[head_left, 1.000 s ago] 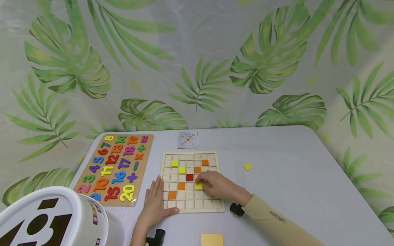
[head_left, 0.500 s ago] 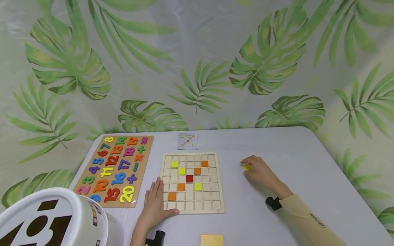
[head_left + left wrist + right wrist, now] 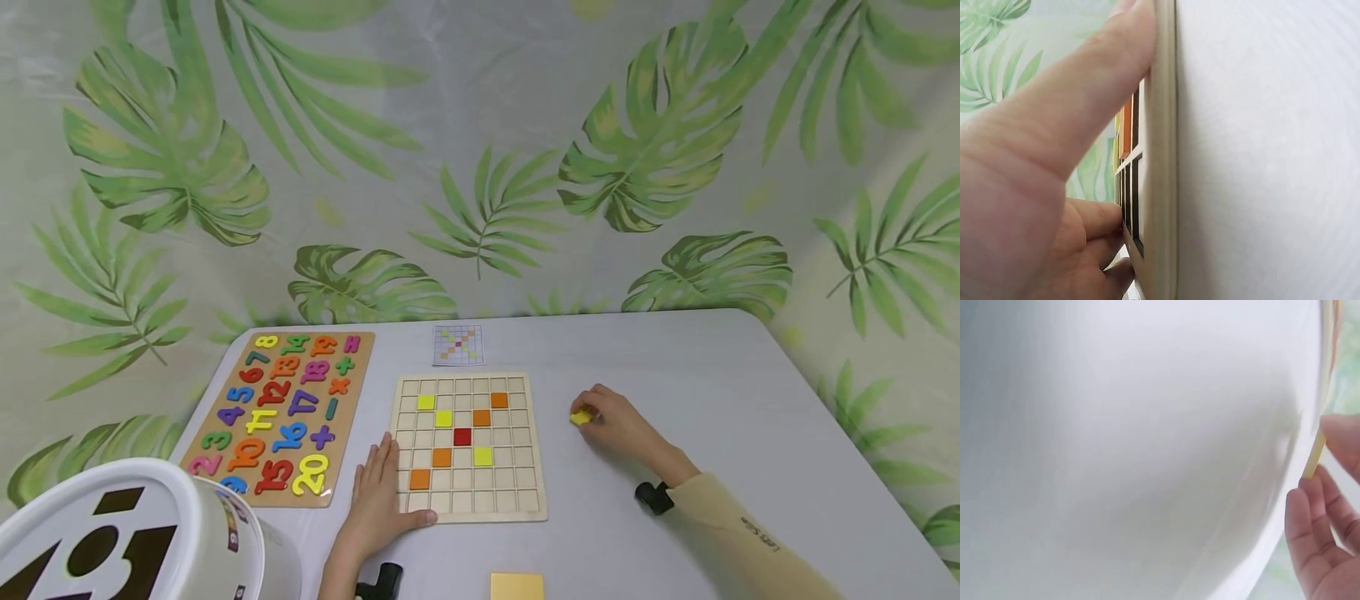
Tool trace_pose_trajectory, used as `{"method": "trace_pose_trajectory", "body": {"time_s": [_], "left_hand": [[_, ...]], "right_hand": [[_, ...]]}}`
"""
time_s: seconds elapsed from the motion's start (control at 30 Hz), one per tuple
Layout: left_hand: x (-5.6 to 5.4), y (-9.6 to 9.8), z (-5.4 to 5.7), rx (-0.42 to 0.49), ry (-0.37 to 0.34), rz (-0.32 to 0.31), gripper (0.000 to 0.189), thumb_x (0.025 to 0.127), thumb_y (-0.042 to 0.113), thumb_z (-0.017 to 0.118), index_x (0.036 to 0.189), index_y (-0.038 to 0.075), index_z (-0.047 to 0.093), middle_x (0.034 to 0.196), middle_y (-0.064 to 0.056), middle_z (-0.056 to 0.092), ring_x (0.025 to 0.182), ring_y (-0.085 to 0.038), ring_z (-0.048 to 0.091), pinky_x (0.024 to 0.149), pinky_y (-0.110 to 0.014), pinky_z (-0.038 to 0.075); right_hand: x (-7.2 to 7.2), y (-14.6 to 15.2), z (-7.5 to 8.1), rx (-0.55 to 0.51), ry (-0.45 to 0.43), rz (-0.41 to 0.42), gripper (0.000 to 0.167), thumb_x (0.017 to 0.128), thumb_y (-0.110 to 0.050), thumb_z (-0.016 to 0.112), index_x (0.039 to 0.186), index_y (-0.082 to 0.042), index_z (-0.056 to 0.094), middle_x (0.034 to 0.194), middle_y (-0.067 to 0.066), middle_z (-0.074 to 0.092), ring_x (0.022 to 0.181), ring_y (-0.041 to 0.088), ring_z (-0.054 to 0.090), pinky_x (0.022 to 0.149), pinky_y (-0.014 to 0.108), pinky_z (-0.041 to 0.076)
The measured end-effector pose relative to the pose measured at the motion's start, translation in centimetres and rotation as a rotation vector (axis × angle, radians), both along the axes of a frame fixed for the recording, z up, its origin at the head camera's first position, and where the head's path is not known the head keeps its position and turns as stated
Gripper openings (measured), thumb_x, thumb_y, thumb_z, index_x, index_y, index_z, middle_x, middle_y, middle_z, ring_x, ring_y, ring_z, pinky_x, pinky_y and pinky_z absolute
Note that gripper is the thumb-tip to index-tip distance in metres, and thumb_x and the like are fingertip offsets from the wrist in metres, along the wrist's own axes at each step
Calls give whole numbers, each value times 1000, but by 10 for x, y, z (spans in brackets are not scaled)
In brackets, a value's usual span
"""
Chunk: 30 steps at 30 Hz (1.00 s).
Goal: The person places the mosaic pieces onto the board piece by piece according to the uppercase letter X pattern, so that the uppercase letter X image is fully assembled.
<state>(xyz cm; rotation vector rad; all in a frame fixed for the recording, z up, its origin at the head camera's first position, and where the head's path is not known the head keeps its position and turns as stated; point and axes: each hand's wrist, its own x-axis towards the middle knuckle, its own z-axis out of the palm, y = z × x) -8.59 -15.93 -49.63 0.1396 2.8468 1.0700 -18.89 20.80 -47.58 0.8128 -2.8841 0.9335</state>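
Observation:
A wooden grid board (image 3: 510, 503) lies mid-table, with square tiles in some cells: a red tile (image 3: 462, 437), three yellow and several orange ones. My left hand (image 3: 375, 500) rests along its left side, fingers straight and thumb spread over the front edge; the left wrist view shows the thumb (image 3: 1085, 87) against the board's rim (image 3: 1166, 150). To the right of the board, my right hand (image 3: 615, 423) pinches a yellow square tile (image 3: 581, 417) between thumb and fingers. In the right wrist view the tile (image 3: 1314, 455) appears edge-on between the fingertips.
A small pattern card (image 3: 458, 345) lies behind the board. At left is a number puzzle board (image 3: 337, 433), and in front of it a white lidded bucket (image 3: 187, 500). A yellow block or box (image 3: 517, 586) sits at the table's near edge.
My right hand has left the yellow tile seated in the grid, reached right and picked up the loose yellow tile, now shifted slightly toward the board. The left hand has stayed put.

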Motion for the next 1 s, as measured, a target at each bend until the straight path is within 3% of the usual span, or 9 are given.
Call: {"method": "trace_pose_trajectory", "body": {"time_s": [0.23,0.4,0.7,1.0], "left_hand": [[0,0,0,-1,-1,4,120,63,42,87,145,-14,20,155,-27,9,140,-47,3,110,-61,-1],[0,0,0,-1,0,7,121,63,43,87,146,-14,19,155,-27,9,140,-47,3,110,-61,0],[0,1,0,-9,3,7,121,63,43,87,146,-13,19,155,-27,9,141,-46,3,110,-61,-1],[-2,0,1,-8,7,6,121,62,43,87,146,-13,19,155,-28,10,140,-46,4,110,-61,-1]], "right_hand": [[26,-54,6,-29,-75,220,23,79,1,71,98,-9,66,97,-5,57,86,13,54,76,28,50],[40,-79,6,16,-136,323,18,82,-4,69,97,-15,68,98,-10,57,84,10,50,75,22,46],[48,-93,8,64,-82,336,19,79,-1,73,93,-15,68,99,-9,60,89,10,52,80,24,48],[50,-82,7,52,-76,353,19,85,-1,67,100,-13,69,108,-7,62,101,11,55,88,28,48]]}}
